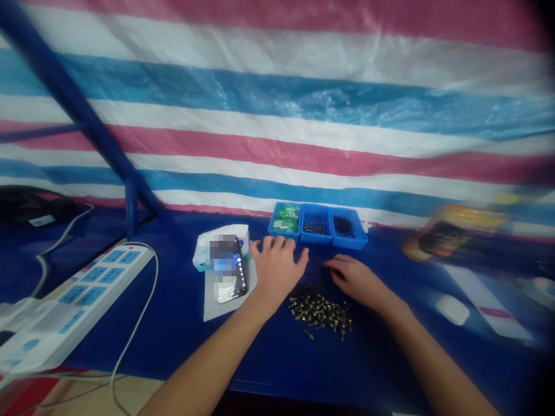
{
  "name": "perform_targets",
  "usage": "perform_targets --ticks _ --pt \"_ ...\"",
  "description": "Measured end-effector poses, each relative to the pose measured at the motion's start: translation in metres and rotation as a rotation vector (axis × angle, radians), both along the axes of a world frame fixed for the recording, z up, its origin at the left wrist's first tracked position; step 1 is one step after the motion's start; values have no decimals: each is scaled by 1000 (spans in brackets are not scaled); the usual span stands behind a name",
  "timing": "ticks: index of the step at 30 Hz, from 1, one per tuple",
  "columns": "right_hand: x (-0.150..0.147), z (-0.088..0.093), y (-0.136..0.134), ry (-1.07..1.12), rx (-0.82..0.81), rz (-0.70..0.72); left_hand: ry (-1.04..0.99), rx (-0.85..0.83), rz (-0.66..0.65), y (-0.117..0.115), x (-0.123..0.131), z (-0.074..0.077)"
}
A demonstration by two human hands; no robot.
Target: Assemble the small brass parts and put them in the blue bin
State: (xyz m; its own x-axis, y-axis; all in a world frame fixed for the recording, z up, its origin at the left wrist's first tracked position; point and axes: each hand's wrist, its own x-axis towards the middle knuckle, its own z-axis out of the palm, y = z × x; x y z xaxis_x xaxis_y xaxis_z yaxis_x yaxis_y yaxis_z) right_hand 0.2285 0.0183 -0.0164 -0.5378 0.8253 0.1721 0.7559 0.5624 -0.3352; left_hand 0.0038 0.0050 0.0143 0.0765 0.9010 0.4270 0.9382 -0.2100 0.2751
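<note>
The left hand [277, 273] rests palm-down on the blue counter [173, 346] just above the pile of screws [319, 312], its fingers [273, 244] spread wide and holding nothing. The right hand [354, 282] lies just beside the pile, its fingers [338, 266] loosely curled, narrower, and apparently empty. Three blue parts bins [317, 226] sit beyond the pile, and a smartphone [232, 270] lies to its left.

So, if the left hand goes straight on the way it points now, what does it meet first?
Probably the front wall of the blue tray's middle compartment, just ahead of the left hand, though depth is hard to judge here.
</note>
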Motion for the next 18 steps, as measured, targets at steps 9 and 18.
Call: perform_targets --ticks 9,18 --pt "-2 -11 2 3 23 19 31 24 245 10 -29 6" --pt "-4 -4 1 153 -21 -7 3 61 153 9 -24 15"
